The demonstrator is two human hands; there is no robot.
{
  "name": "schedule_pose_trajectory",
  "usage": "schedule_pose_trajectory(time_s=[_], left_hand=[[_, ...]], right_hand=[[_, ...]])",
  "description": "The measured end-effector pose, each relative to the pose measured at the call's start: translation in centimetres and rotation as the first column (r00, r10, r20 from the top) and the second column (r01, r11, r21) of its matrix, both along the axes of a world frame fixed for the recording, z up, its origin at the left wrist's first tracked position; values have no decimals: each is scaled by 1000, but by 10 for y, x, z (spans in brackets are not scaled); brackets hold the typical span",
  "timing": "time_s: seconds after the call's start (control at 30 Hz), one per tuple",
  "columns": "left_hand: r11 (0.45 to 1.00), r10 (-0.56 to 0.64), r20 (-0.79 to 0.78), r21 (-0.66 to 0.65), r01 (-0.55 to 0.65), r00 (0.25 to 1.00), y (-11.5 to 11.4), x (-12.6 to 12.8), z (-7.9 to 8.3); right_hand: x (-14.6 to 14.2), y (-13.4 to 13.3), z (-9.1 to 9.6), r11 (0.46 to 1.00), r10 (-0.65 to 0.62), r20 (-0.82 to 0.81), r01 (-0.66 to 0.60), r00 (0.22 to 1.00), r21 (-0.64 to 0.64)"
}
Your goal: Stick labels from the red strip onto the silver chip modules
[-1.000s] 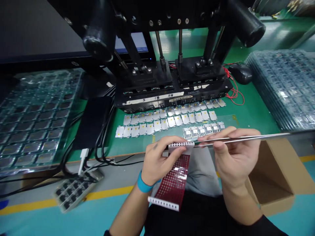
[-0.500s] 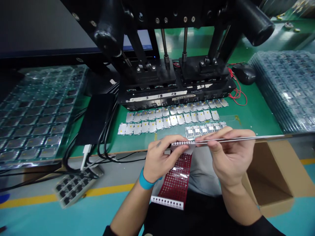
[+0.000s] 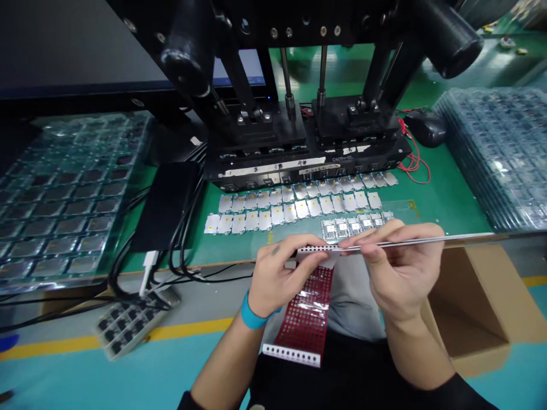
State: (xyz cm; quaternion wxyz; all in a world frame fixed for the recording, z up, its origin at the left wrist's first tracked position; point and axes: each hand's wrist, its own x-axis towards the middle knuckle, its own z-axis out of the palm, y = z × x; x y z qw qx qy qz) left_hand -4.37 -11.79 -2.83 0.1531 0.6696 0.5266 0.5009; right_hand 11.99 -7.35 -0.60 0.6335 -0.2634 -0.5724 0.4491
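Observation:
My left hand (image 3: 273, 276), with a blue band at the wrist, pinches a white strip (image 3: 318, 249) with black dots between thumb and fingers. Below it hangs a red film sheet (image 3: 305, 313) full of round holes, ending over my lap in a white dotted border (image 3: 291, 355). My right hand (image 3: 401, 276) is closed on thin white sheets (image 3: 464, 238), seen almost edge-on and stretching out to the right. Where the two hands meet, the strip and the sheets touch; whether they are one piece, I cannot tell. Just beyond my fingers lie small circuit boards with white labels (image 3: 354, 226).
A black press fixture (image 3: 265, 171) with levers stands ahead, rows of metal-covered boards (image 3: 277, 214) before it. Clear trays flank it, left (image 3: 64, 228) and right (image 3: 499, 148). Black cables (image 3: 183, 228) run at left. An open cardboard box (image 3: 504, 307) is at lower right.
The white sheets in my right hand now line up closer to a single edge; before, their far ends showed slightly apart. Both hands have hardly moved.

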Motion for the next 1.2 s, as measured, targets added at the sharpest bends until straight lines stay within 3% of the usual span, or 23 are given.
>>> schedule_pose_trajectory(time_s=[0.13, 0.2, 0.33, 0.47, 1.2], left_hand=[[997, -76, -27, -32, 76, 997, 0, -1, 1], [986, -166, -134, -43, 161, 977, 4, 1, 2], [956, -277, -448, -39, 291, 850, 15, 12, 3], [952, -257, -581, -14, 306, 772, 24, 22, 0], [961, -231, -630, -27, 276, 742, 24, 24, -3]], right_hand=[[11, 17, -1, 998, -31, -10, 30, 999, -63], [18, 34, -2, 991, -92, 46, 96, 995, -92], [29, 66, -12, 988, -101, 166, 118, 981, -95], [33, 75, -28, 987, -48, 207, 78, 977, -140], [35, 68, -29, 969, -10, 295, 82, 955, -233]])
